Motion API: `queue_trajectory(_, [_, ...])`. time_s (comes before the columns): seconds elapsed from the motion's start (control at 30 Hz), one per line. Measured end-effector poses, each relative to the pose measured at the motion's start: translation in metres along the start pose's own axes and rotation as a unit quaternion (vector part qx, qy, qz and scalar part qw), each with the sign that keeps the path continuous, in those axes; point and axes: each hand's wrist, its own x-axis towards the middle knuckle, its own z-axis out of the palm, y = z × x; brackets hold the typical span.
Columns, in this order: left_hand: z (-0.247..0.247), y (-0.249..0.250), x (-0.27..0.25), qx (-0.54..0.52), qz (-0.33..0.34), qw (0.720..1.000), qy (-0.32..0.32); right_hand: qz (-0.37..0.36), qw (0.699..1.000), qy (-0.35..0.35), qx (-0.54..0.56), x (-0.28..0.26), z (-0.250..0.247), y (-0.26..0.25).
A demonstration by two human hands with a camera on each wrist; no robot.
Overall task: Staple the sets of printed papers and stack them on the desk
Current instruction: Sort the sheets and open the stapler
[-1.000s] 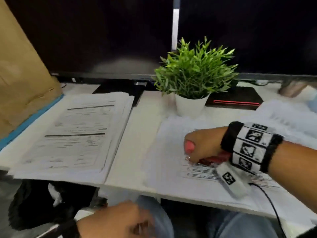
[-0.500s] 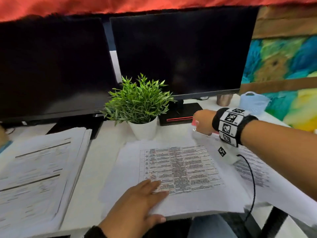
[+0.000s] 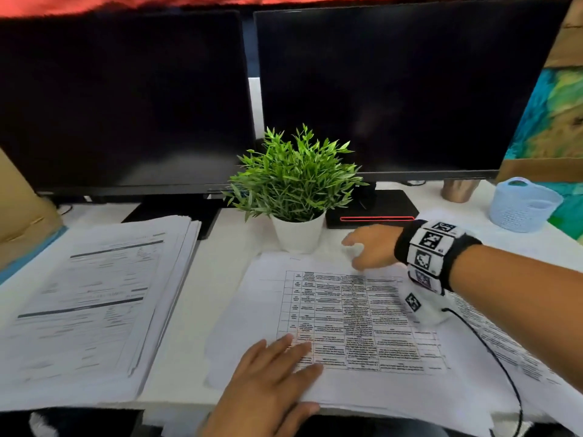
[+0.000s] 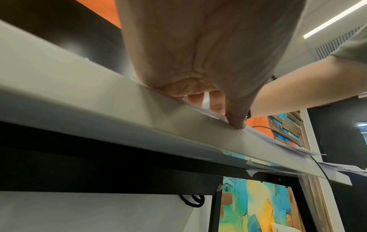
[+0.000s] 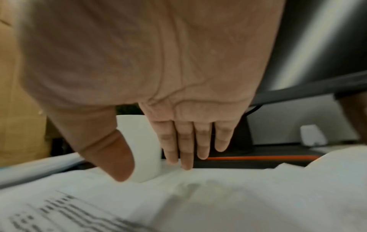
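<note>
A set of printed papers point(image 3: 347, 313) with a dense table lies in the middle of the white desk point(image 3: 202, 279). My left hand point(image 3: 293, 367) presses flat on its near left part, fingers straight. In the left wrist view that left hand point(image 4: 214, 108) rests over the desk edge point(image 4: 99, 102) on the sheets. My right hand point(image 3: 351, 253) hovers open at the set's far edge, beside the white pot. The right wrist view shows the right hand point(image 5: 155, 172) empty, its straight fingertips point(image 5: 186, 166) at the paper point(image 5: 218, 196). No stapler is in view.
A thick stack of printed sheets point(image 3: 94, 294) lies at the left. More papers point(image 3: 511, 348) spread under my right forearm. A potted plant point(image 3: 296, 190), two dark monitors point(image 3: 378, 89), a monitor base point(image 3: 375, 206), a copper cup point(image 3: 457, 190) and a blue basket point(image 3: 523, 206) line the back.
My left hand came up from below the desk and now lies flat on the middle set. My right hand no longer holds the red stapler, and its fingers have straightened near the pot.
</note>
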Motion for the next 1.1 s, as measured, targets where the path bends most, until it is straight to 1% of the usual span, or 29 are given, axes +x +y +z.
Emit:
queue_trajectory(0.03, [0.001,0.001,-0.001,0.004,-0.012,1.0,0.0,-0.016,1.0,-0.017,0.005,0.006,0.001,-0.012])
queue_trajectory(0.1, [0.002,0.005,-0.005,0.023,-0.039,0.999,-0.003,-0.017,0.998,-0.049,-0.028,0.017,0.006,-0.035])
queue_trajectory(0.13, [0.003,0.005,-0.007,0.036,-0.052,0.998,-0.002,-0.02,0.998,-0.05,-0.04,0.022,0.009,-0.044])
queue_trajectory(0.2, [0.004,0.005,-0.011,0.056,-0.081,0.995,0.009,-0.036,0.998,-0.042,-0.028,0.028,0.014,-0.06])
queue_trajectory(0.27, [0.006,0.003,-0.016,0.081,-0.096,0.991,0.042,-0.049,0.998,-0.049,0.002,0.029,0.015,-0.07])
queue_trajectory(0.33, [0.008,0.001,-0.019,0.109,-0.098,0.987,0.065,-0.056,0.996,-0.066,0.024,0.027,0.012,-0.074])
queue_trajectory(0.43, [0.01,-0.006,-0.023,0.116,-0.104,0.985,0.074,-0.051,0.995,-0.077,0.033,0.024,0.006,-0.074])
queue_trajectory(0.53, [0.012,-0.014,-0.029,0.12,-0.121,0.98,0.103,-0.028,0.997,-0.067,0.029,0.021,0.003,-0.07])
queue_trajectory(0.57, [0.011,-0.016,-0.032,0.112,-0.14,0.977,0.116,-0.027,0.997,-0.059,0.044,0.02,0.003,-0.068])
queue_trajectory(0.63, [0.009,-0.017,-0.035,0.092,-0.221,0.961,0.136,-0.044,0.993,-0.027,0.11,0.017,0.004,-0.062])
queue_trajectory(0.67, [0.009,-0.017,-0.037,0.063,-0.258,0.952,0.155,-0.055,0.987,-0.01,0.15,0.014,0.003,-0.06])
queue_trajectory(0.7, [0.008,-0.016,-0.038,0.02,-0.283,0.939,0.196,-0.065,0.98,0.007,0.19,0.01,0.002,-0.058])
queue_trajectory(0.73, [0.008,-0.015,-0.038,-0.039,-0.309,0.92,0.239,-0.076,0.972,0.025,0.222,0.004,-0.001,-0.058])
queue_trajectory(0.77, [0.007,-0.014,-0.037,-0.096,-0.336,0.894,0.28,-0.088,0.965,0.046,0.242,-0.002,-0.004,-0.059])
queue_trajectory(0.8, [0.003,-0.011,-0.035,-0.152,-0.354,0.873,0.299,-0.101,0.96,0.07,0.253,-0.007,-0.006,-0.06])
queue_trajectory(0.83, [-0.002,-0.008,-0.033,-0.213,-0.36,0.851,0.319,-0.112,0.953,0.097,0.265,-0.013,-0.008,-0.061])
queue_trajectory(0.87, [-0.005,-0.005,-0.031,-0.258,-0.36,0.823,0.355,-0.119,0.943,0.125,0.283,-0.018,-0.01,-0.061])
queue_trajectory(0.9, [-0.009,-0.004,-0.029,-0.314,-0.359,0.786,0.394,-0.127,0.93,0.15,0.309,-0.025,-0.012,-0.062])
queue_trajectory(0.93, [-0.016,-0.001,-0.027,-0.385,-0.357,0.737,0.425,-0.136,0.914,0.172,0.341,-0.032,-0.015,-0.062])
queue_trajectory(0.97, [-0.022,-0.001,-0.024,-0.455,-0.354,0.687,0.443,-0.144,0.895,0.192,0.376,-0.039,-0.017,-0.062])
queue_trajectory(1.0, [-0.027,-0.002,-0.022,-0.513,-0.348,0.646,0.445,-0.151,0.874,0.211,0.411,-0.048,-0.019,-0.061])
queue_trajectory(1.03, [-0.031,-0.006,-0.019,-0.555,-0.334,0.616,0.449,-0.157,0.851,0.229,0.445,-0.057,-0.022,-0.061])
queue_trajectory(1.07, [-0.035,-0.011,-0.017,-0.588,-0.304,0.602,0.446,-0.164,0.827,0.243,0.479,-0.065,-0.024,-0.06])
queue_trajectory(1.1, [-0.042,-0.014,-0.014,-0.611,-0.263,0.607,0.434,-0.173,0.802,0.255,0.512,-0.072,-0.026,-0.06])
